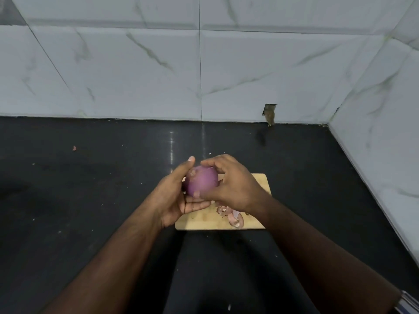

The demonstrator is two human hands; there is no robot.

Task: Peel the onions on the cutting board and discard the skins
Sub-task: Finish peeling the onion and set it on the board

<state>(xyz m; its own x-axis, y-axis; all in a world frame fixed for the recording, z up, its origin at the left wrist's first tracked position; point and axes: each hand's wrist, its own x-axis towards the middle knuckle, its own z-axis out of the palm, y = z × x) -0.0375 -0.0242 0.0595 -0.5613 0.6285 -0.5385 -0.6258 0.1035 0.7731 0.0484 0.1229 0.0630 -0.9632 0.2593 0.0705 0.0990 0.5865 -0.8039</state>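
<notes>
- The round, purple-red onion (201,180) is held up in the air between both hands, above the far left part of the pale wooden rectangular cutting board (260,180), not resting on it.
- The left hand (174,196) cradles the onion from the left and below; its grip is curled round the onion, thumb up along the far side.
- The right hand (231,184) covers the onion from the right, its grip clamped on it too, with fingertips at the top and thumb at the lower near side.
- The onion's visible face looks smooth and glossy, so most of the dry skin seems already off; a small pale patch shows near its top left.
- A heap of papery pink onion skins (231,215) lies on the near part of the board, partly under the right wrist.
- The step in hand appears to be peeling: checking or picking off the last scraps.
- Next, I judge, the onion needs turning to find leftover skin, then setting down, and the skins gathering for discarding.
- The board sits on a glossy black table (90,177), where a few small flecks are scattered.
</notes>
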